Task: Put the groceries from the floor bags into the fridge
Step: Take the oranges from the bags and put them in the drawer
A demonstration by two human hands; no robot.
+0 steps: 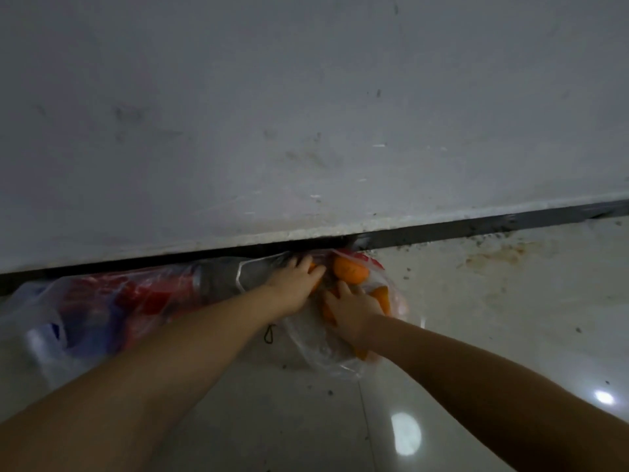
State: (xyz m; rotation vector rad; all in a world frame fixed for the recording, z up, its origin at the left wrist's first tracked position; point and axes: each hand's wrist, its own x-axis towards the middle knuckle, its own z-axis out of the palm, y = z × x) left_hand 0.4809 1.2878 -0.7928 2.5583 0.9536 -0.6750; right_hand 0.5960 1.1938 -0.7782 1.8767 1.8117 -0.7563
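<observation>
A clear plastic bag [326, 352] lies on the floor against the wall, holding several oranges [350, 271]. My left hand [296, 284] reaches into the bag's mouth, its fingers curled over an orange that is mostly hidden. My right hand [350, 310] presses on other oranges in the bag from the near side. To the left lies a second translucent bag [85, 311] with red and blue packages inside, blurred. The fridge is out of sight.
A grey-white wall [306, 114] fills the upper frame, with a dark baseboard strip [476, 228] along its foot. The glossy tiled floor [476, 318] is stained and speckled near the wall. A small black cord loop [269, 333] lies by the orange bag.
</observation>
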